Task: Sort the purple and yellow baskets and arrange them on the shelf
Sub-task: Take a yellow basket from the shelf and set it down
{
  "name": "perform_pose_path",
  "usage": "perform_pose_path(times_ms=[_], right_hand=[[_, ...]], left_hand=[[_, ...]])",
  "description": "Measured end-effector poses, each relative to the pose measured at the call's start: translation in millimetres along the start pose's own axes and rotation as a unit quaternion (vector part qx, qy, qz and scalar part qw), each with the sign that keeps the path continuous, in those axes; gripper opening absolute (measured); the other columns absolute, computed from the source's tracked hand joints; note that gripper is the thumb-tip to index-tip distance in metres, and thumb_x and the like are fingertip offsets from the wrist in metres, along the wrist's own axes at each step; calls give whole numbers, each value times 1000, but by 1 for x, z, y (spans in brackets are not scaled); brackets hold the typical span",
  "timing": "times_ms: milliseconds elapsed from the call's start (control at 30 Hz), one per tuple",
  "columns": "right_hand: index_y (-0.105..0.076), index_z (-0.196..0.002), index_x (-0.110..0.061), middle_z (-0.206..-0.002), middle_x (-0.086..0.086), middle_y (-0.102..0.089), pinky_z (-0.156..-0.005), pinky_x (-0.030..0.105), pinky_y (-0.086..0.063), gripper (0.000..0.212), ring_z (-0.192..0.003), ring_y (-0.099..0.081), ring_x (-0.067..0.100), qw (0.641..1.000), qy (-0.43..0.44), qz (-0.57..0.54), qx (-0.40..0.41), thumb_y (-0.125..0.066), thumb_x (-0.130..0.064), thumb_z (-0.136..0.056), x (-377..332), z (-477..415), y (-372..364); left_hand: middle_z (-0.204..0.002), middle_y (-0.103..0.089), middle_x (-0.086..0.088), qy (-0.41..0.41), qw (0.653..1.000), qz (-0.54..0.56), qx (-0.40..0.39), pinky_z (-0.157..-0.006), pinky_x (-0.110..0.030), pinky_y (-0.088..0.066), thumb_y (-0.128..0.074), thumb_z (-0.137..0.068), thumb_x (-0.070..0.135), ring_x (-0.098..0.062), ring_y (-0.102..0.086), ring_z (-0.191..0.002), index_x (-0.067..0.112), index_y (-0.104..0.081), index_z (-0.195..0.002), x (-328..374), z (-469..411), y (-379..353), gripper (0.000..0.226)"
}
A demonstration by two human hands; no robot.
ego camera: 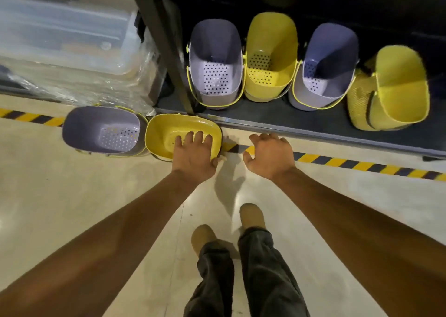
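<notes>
My left hand (193, 154) grips the near rim of the yellow basket (169, 126) on the floor (72, 196), beside a purple basket (96, 126); my right hand (270, 155) hovers spread, empty. Four baskets (214, 75) already alternate on the shelf (313, 129); two remain.

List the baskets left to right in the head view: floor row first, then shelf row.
Floor: purple floor basket, yellow floor basket. Shelf: first purple basket, first yellow basket, second purple basket, second yellow basket.

The left hand (194, 154) hides part of the yellow basket (158, 129) on the floor, the clear box (62, 34) is blurred and cut at the left edge, and the shelf (265, 117) is too dark at its back.
</notes>
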State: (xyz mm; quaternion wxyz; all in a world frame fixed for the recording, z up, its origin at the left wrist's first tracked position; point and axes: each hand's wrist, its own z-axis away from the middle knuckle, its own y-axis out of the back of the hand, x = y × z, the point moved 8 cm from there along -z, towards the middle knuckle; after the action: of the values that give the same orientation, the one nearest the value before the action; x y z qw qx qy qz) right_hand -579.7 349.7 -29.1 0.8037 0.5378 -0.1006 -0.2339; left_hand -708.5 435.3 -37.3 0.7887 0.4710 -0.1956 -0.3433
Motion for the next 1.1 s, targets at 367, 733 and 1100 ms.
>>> perform_pose_path(times_ms=[367, 733, 1100], right_hand=[[-54, -126, -16, -118, 8, -64, -91, 38, -42, 46, -117, -51, 29, 983, -175, -40, 36, -46, -42, -89, 167, 126, 93], [-53, -125, -13, -117, 12, -63, -90, 39, -42, 47, -113, -53, 32, 978, -207, -8, 39, -44, -41, -89, 351, 193, 95], [-53, -124, -16, -122, 9, -61, -91, 38, -44, 44, -114, -54, 30, 981, -184, -49, 41, -46, -43, -89, 549, 171, 58]], left_hand=[[-136, -46, -8, -181, 982, -31, 39, -101, -41, -35, -46, -91, 47, -30, -43, -126, 16, -40, -136, 181, 30, 137, 54], [-148, -33, -6, -213, 974, -67, 40, -108, -45, -26, -46, -90, 47, -27, -29, -137, 18, -33, -142, 368, 17, 139, 61], [-147, -35, -7, -115, 993, -3, 33, -102, -43, -35, -45, -91, 47, -28, -38, -133, 16, -33, -143, 557, -49, 97, 61]])
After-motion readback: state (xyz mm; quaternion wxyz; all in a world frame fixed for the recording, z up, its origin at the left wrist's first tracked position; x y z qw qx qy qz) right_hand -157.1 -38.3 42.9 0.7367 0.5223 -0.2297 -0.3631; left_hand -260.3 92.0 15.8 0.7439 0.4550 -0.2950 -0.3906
